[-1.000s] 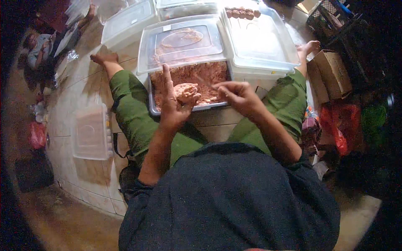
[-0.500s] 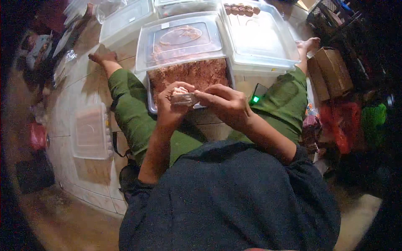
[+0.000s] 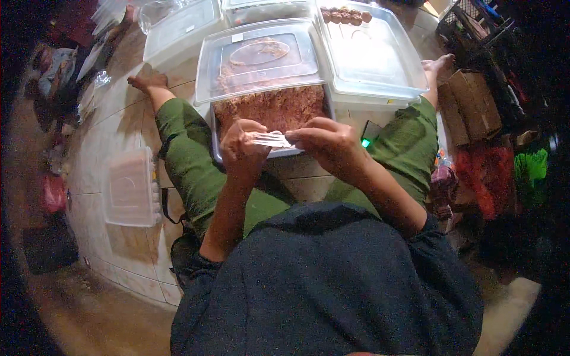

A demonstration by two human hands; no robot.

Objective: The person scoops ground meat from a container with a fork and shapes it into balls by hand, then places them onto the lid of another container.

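Observation:
My right hand pinches a pale fork, whose tines point left and touch or nearly touch my left hand. Curled fingers make up my left hand; whatever sits inside them is hidden by the fingers. Both hands are over the near edge of a plastic tub filled with a brown, crumbly mass. A clear lid covers the far part of that tub. At the far right, a white tray holds several brown rounded pieces along its far edge.
My outstretched legs in green trousers flank the tub. More lidded plastic boxes stand behind on the tiled floor. Left of me lies a clear-lidded box. Cardboard stands to the right, and a dark device with a green light by my right leg.
My left hand has turned over, hiding the pale pinkish lump seen in it before. The fork's tines now show more plainly, and my right hand has shifted slightly right.

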